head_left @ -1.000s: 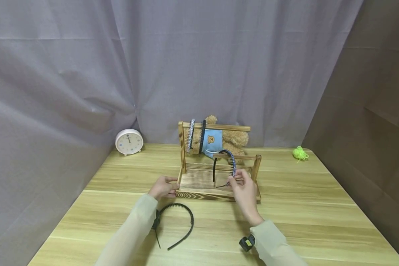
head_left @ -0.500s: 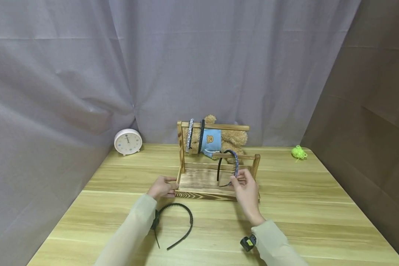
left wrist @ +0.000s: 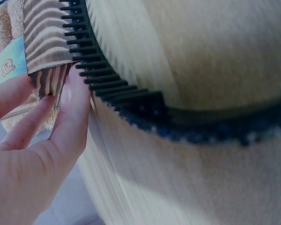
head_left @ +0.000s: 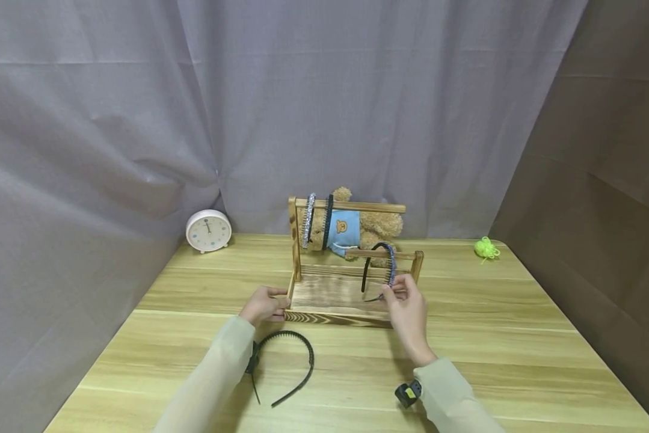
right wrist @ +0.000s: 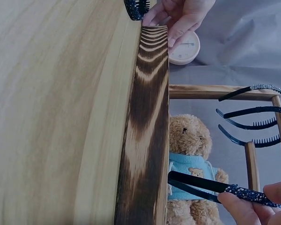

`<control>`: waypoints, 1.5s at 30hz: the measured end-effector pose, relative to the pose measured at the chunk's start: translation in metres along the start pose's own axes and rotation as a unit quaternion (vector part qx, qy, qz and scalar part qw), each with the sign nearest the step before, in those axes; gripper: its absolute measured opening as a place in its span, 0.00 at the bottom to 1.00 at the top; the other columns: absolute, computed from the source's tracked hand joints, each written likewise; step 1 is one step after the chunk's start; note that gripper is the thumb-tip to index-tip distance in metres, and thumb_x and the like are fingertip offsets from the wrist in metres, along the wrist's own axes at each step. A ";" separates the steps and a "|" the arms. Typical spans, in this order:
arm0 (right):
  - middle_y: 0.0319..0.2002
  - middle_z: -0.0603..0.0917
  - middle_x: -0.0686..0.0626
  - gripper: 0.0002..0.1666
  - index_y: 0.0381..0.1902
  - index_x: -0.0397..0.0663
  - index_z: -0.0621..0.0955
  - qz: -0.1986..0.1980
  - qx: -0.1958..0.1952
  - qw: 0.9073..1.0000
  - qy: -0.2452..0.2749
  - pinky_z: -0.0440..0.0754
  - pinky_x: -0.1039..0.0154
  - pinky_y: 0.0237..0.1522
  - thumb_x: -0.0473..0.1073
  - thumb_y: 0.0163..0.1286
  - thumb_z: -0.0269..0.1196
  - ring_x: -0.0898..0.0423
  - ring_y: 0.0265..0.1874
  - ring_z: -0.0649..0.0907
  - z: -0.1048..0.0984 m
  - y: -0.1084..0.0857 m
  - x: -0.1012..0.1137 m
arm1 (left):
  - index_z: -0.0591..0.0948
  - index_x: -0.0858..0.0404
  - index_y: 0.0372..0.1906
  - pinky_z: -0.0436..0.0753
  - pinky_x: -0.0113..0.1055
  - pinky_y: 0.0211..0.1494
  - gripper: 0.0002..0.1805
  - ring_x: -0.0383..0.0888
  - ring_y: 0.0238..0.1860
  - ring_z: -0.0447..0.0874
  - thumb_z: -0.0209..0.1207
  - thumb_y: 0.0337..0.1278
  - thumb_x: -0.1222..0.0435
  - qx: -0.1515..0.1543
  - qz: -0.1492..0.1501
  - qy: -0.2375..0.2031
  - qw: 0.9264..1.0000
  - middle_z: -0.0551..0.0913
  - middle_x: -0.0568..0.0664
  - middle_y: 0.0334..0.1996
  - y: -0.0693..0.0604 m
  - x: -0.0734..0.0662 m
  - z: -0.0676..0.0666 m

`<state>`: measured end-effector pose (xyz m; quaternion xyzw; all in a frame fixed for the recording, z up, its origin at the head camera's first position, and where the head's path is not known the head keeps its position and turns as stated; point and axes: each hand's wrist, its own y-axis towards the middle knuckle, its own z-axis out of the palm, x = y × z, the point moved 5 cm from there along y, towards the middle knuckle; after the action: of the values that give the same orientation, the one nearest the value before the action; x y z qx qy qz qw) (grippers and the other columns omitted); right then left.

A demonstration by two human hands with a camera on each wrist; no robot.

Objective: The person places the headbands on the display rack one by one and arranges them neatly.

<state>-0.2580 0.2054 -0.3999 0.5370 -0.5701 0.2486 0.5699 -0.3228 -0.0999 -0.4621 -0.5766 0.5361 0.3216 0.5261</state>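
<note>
A wooden headband rack (head_left: 335,318) has a tray base, a tall upper bar and a lower bar at the right. My left hand (head_left: 261,305) grips its front left corner, thumb and fingers on either side of the wood (left wrist: 49,44). My right hand (head_left: 409,311) pinches a blue glittery headband (head_left: 393,263) by its near side; the band arches over the lower bar (head_left: 402,255). Whether it touches the bar, I cannot tell. On the upper bar hang a silver glittery headband (head_left: 309,219) and a black one (head_left: 328,222), both toward the left post.
Another black toothed headband (head_left: 310,355) lies on the table by my left forearm. Behind the rack a teddy bear in blue (head_left: 378,225) lies sideways. A white clock (head_left: 209,231) stands back left; a lime-green yarn-like bundle (head_left: 486,248) sits back right.
My right hand has shifted right with the blue headband, moving it along the lower bar toward the right post. The left hand keeps its grip on the rack's corner.
</note>
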 end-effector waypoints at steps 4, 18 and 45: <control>0.38 0.80 0.38 0.09 0.43 0.35 0.75 0.002 -0.001 1.000 0.007 0.87 0.73 0.34 0.33 0.69 0.61 0.46 0.37 0.85 -0.002 0.001 -0.001 | 0.70 0.74 0.65 0.91 0.39 0.42 0.25 0.43 0.29 0.79 0.57 0.65 0.72 -0.003 -0.002 0.000 1.000 0.83 0.64 0.43 0.000 -0.001 0.001; 0.38 0.81 0.39 0.08 0.43 0.38 0.75 0.014 -0.018 1.000 -0.021 0.87 0.71 0.28 0.36 0.70 0.61 0.50 0.33 0.85 -0.014 0.002 -0.016 | 0.70 0.75 0.65 0.91 0.40 0.43 0.25 0.43 0.29 0.79 0.58 0.65 0.72 -0.002 -0.002 0.001 1.000 0.83 0.66 0.44 -0.001 -0.001 0.003; 0.55 0.77 0.38 0.28 0.60 0.36 0.68 0.057 -0.010 0.998 -0.018 0.77 0.51 0.66 0.40 0.67 0.65 0.42 0.57 0.78 -0.022 0.003 -0.027 | 0.70 0.73 0.66 0.91 0.38 0.42 0.25 0.41 0.27 0.77 0.57 0.66 0.72 -0.002 -0.006 0.004 1.000 0.83 0.59 0.40 0.001 0.000 0.001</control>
<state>-0.2579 0.2351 -0.4183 0.5026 -0.6125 0.2650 0.5495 -0.3233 -0.0991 -0.4621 -0.5820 0.5343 0.3167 0.5249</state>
